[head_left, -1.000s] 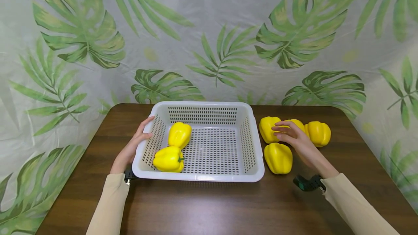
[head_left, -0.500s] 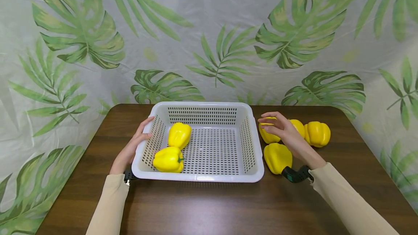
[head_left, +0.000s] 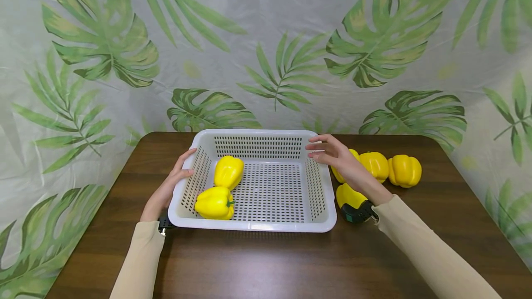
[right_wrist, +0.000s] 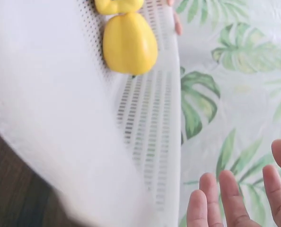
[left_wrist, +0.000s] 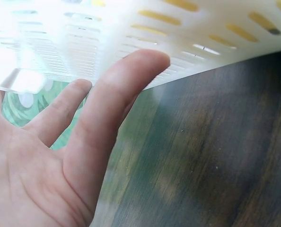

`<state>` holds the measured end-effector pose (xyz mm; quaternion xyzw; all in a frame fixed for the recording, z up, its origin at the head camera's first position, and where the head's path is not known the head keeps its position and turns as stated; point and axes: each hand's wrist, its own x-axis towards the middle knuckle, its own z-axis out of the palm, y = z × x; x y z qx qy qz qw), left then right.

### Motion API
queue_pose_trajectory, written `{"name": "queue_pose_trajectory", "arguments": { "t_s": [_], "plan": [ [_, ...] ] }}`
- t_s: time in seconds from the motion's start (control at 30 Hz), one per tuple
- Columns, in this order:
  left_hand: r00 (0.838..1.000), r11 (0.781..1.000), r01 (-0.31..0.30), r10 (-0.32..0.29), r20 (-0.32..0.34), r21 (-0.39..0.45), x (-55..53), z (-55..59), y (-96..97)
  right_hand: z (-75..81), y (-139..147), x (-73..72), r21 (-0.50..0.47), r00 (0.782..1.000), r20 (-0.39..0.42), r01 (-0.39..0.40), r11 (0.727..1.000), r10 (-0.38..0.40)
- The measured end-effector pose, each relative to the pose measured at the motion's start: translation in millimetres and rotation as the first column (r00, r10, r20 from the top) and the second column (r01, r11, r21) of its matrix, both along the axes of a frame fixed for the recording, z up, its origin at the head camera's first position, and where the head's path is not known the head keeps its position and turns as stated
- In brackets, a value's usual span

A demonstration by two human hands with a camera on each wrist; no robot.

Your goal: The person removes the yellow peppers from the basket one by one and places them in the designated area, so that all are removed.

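Note:
A white perforated plastic basket (head_left: pixel 251 226) sits on the table with two yellow bell peppers inside, the rear pepper (head_left: pixel 229 172) and the front pepper (head_left: pixel 214 203), both at its left end. My left hand (head_left: pixel 169 184) rests against the basket's left side; in the left wrist view its thumb (left_wrist: pixel 102 104) lies extended along the slotted wall. Over the right rim of the basket hovers my right hand (head_left: pixel 345 163), holding nothing. Its fingers (right_wrist: pixel 230 189) look spread and relaxed in the right wrist view.
Several more yellow peppers, such as the far right pepper (head_left: pixel 404 171) and the middle pepper (head_left: pixel 374 166), lie right of the basket. My right forearm and black wrist strap (head_left: pixel 358 212) partly cover the nearest pepper (head_left: pixel 347 195). A leaf-print sheet (head_left: pixel 282 82) hangs behind the brown table (head_left: pixel 266 266).
My right hand has moved left from above the loose peppers to the basket's right rim. The left hand, basket and peppers have stayed put.

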<state>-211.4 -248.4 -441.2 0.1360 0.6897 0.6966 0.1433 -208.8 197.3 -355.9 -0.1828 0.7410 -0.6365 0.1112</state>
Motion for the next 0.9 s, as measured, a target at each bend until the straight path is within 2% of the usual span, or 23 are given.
{"name": "queue_pose_trajectory", "arguments": {
  "t_s": [0.2,0.4,0.7,0.9],
  "plan": [
    [1.0,0.999,-0.018,0.018,-0.013,0.049,-3.0,-0.1,2.6,1.2,-18,-5.0,0.013,1.0,0.003,-0.025,1.0,0.025],
    [1.0,1.0,0.005,-0.005,0.001,-0.01,1.2,0.9,-1.0,-0.3,-36,-8.6,0.024,0.998,0.031,-0.054,0.998,0.053],
    [1.0,1.0,0.0,0.0,0.011,-0.004,1.4,0.8,-1.1,-5.7,-64,-10.7,-0.007,0.99,0.085,-0.114,0.993,0.114],
    [1.0,1.0,0.0,0.0,0.016,-0.007,1.4,0.8,-1.1,-12.9,-82,-13.9,0.031,0.989,0.092,-0.117,0.993,0.114]
  ]
}}
